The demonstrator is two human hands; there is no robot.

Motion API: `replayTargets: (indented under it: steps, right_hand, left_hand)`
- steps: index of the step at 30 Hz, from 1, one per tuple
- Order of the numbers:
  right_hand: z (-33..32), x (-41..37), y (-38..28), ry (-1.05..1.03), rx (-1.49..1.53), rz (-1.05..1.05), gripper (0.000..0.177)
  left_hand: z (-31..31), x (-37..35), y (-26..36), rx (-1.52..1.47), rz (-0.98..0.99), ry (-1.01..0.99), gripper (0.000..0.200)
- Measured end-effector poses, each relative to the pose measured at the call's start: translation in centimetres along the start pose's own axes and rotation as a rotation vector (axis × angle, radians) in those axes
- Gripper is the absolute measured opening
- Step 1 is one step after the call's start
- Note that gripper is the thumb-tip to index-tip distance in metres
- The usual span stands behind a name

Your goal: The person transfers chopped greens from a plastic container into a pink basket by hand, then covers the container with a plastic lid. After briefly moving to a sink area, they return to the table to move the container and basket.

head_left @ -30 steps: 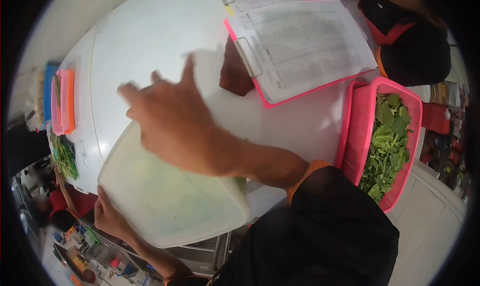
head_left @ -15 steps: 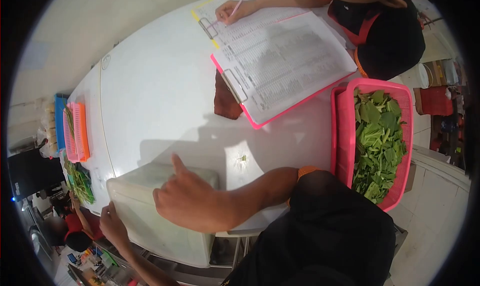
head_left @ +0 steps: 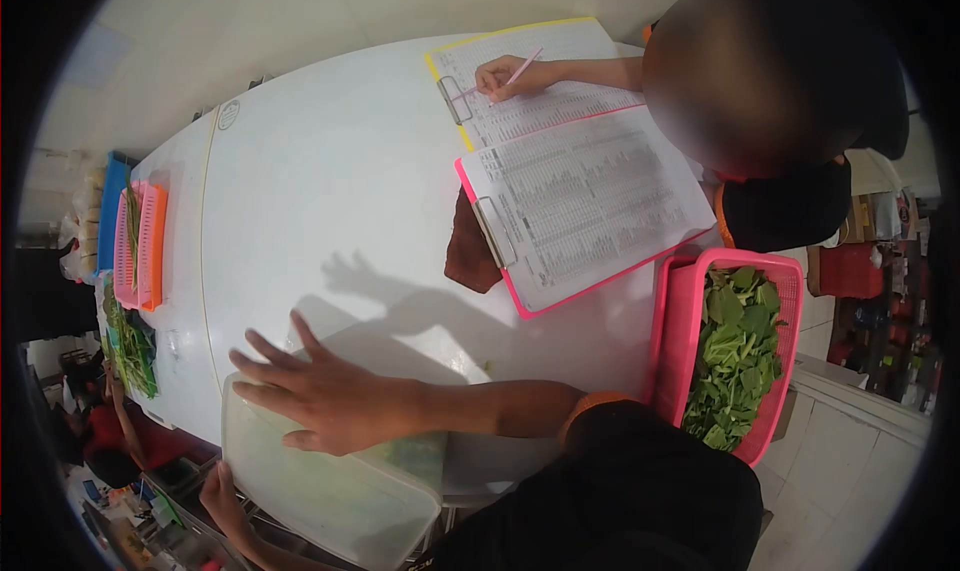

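A translucent whitish plastic bin [head_left: 330,506] with a pale lid-like face sits at the table's near edge, greenish contents showing faintly through its side. My right hand [head_left: 340,401] is stretched over its upper part, palm down, fingers spread, and holds nothing. At the bin's lower left edge, the fingers of my left hand [head_left: 222,496] are curled against the rim. The hand's shadow falls across the white table [head_left: 300,171]. A small green scrap [head_left: 488,368] lies just beyond my right forearm.
A pink basket of leafy greens [head_left: 735,356] stands at right. A pink clipboard [head_left: 600,211] overlaps a dark reddish-brown object [head_left: 472,246]. Across the table, a person's hand [head_left: 512,77] holds a pen over a yellow clipboard [head_left: 590,21]. Coloured baskets [head_left: 140,246] and greens [head_left: 130,346] are at far left.
My right hand has gone from a pointing shape to spread fingers and moved slightly left. The bin has shifted down, turning its pale face towards me. The view has also shifted.
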State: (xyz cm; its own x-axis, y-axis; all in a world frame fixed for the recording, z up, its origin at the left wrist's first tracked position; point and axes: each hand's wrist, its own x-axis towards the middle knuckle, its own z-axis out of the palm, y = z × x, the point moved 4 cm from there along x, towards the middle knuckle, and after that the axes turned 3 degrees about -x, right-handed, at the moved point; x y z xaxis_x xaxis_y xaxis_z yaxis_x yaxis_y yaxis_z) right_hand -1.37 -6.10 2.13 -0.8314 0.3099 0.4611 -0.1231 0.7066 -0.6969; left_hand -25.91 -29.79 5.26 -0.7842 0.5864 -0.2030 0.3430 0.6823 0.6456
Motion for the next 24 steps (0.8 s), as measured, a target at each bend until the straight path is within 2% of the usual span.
replayTargets:
  steps: [3,4,7,10,13,16,19,20,23,24]
  right_hand:
    - [2.6,0.4,1.4,-0.367,0.445,0.172,0.076]
    - [2.7,0.6,1.5,-0.388,0.537,0.159,0.078]
    - [3.6,0.9,1.6,-0.262,0.494,0.052,0.075]
    - [3.8,0.9,1.2,-0.214,0.421,0.088,0.074]
    - [3.6,1.0,1.0,-0.259,0.351,0.11,0.075]
    - [3.8,0.9,0.9,-0.243,0.39,0.178,0.071]
    - [3.4,0.4,0.1,-0.136,0.231,0.19,0.063]
    - [3.6,0.1,-0.3,-0.108,0.191,0.236,0.059]
    - [3.4,-0.6,-2.1,0.03,0.034,0.338,0.052]
    - [2.4,-0.8,-2.9,0.11,-0.046,0.339,0.051]
  left_hand:
    - [1.8,-2.4,-0.3,-0.448,-0.038,0.09,0.032]
    - [0.7,-2.3,-2.8,-0.439,-0.097,-0.006,0.039]
    - [-0.7,-2.3,-3.3,-0.286,-0.096,-0.048,0.036]
    - [-2.7,-0.8,-3.2,-0.03,-0.096,-0.16,0.033]
    - [-3.5,0.3,-3.9,-0.013,-0.152,-0.225,0.032]
    - [-2.1,-1.0,-2.9,-0.072,-0.1,-0.088,0.032]
    - [-0.3,-3.4,-1.8,-0.022,-0.06,0.171,0.034]
    - [0.1,-3.9,-1.1,0.082,-0.038,0.202,0.042]
    - [1.8,-5.9,5.4,0.502,-0.067,0.429,0.03]
    - [2.1,-6.0,5.6,0.551,0.035,0.42,0.034]
